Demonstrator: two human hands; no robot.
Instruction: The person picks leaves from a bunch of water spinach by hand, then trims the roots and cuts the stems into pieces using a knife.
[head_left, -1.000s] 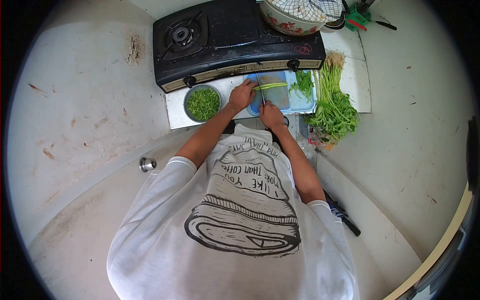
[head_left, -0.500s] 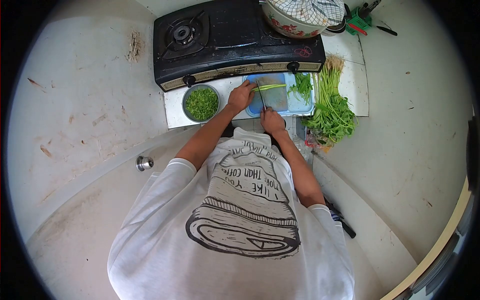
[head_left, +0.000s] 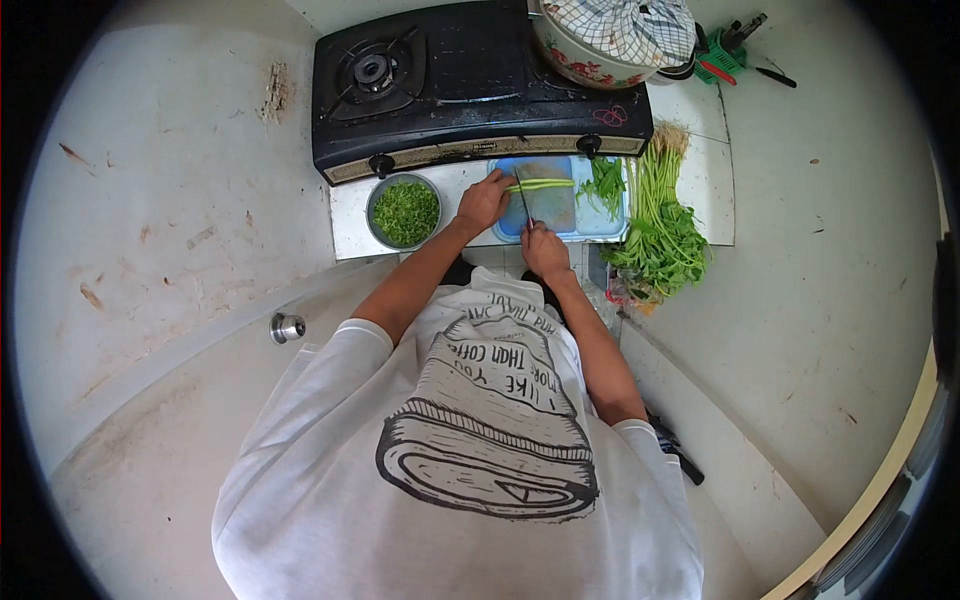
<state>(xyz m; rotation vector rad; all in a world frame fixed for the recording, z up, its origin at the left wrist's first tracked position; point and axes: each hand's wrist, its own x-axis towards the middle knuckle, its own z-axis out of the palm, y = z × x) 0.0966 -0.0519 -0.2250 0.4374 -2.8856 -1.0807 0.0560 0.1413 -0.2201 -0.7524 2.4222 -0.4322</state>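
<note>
View from above of a person at a low counter. The left hand (head_left: 484, 201) lies curled over one end of a bundle of green stalks (head_left: 541, 184), pressing it onto a blue cutting board (head_left: 600, 222); the stalks run rightward from under its fingers across the board's upper part. The right hand (head_left: 545, 250) is closed around the handle of a knife (head_left: 523, 199), whose blade points away from the body and crosses the stalks just beside the left fingers. The board's far edge lies close against the front of a black gas stove (head_left: 440, 80), and its near edge lies near the counter's front. A metal bowl of chopped greens (head_left: 404, 211) stands just left of the left hand, near the board. Loose leaves (head_left: 604, 180) rest on the board's right part, and a large bunch of leafy greens (head_left: 660, 215) lies along its right edge. A covered patterned pot (head_left: 600, 45) occupies the stove's right side.
</note>
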